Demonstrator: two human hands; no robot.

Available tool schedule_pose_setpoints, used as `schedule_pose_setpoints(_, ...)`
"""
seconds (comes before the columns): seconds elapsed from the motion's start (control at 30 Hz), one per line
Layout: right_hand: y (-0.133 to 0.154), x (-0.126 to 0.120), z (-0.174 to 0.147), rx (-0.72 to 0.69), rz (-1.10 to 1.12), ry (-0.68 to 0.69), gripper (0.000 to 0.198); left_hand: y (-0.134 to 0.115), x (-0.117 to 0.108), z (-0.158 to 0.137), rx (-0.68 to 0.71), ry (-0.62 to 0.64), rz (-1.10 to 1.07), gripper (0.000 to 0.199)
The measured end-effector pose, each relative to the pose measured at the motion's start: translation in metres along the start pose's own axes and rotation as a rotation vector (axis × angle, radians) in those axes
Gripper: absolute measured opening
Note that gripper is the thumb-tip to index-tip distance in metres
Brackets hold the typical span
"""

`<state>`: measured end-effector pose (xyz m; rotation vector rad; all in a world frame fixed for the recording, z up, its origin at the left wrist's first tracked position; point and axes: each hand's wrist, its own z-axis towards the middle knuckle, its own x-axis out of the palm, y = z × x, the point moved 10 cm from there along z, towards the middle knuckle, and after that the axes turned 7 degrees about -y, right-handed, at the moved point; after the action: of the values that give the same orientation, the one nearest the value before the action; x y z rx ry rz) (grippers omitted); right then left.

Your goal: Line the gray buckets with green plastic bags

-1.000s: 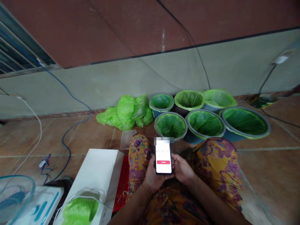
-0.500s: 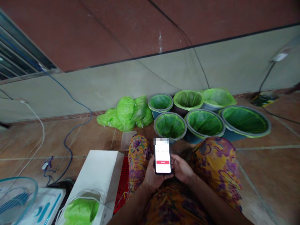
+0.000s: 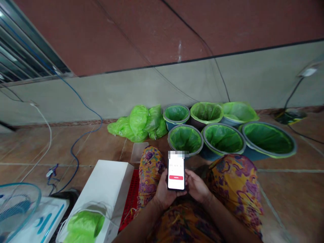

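Observation:
A smartphone (image 3: 176,184) with a bright white screen and a red button is held upright between my knees. My left hand (image 3: 163,191) is wrapped round its left side and underneath, thumb along the edge. My right hand (image 3: 197,186) grips the right edge, its fingertips partly hidden behind the phone. Just past the phone stand several trash bins lined with green bags, the nearest being a grey-rimmed bin (image 3: 185,139). Left of the bins lies a heap of full green plastic bags (image 3: 138,123) against the wall.
On my left is a long white box (image 3: 101,182) with a roll of green bags (image 3: 86,224) and a cord on it. Beside it are a red crate (image 3: 129,194) and a blue-rimmed fan (image 3: 20,209). A blue cable (image 3: 76,143) runs across the tiled floor.
The view has shifted slightly, so bins and wall sit a little lower and further right. Both hands keep their hold on the smartphone.

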<state>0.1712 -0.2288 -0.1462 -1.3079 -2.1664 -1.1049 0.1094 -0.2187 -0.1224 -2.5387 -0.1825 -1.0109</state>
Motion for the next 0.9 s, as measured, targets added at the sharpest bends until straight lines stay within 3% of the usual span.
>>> schedule_pose_setpoints(0.4, 0.004, 0.008, -0.007, -0.010, -0.009, 0.040, 0.026, 0.002, 0.003, 0.001, -0.024, 0.034, 0.001, 0.062)
schedule_pose_setpoints(0.9, 0.011, 0.007, -0.007, -0.043, 0.008, 0.001, 0.016, 0.001, 0.004, 0.001, -0.017, 0.047, -0.006, 0.060)
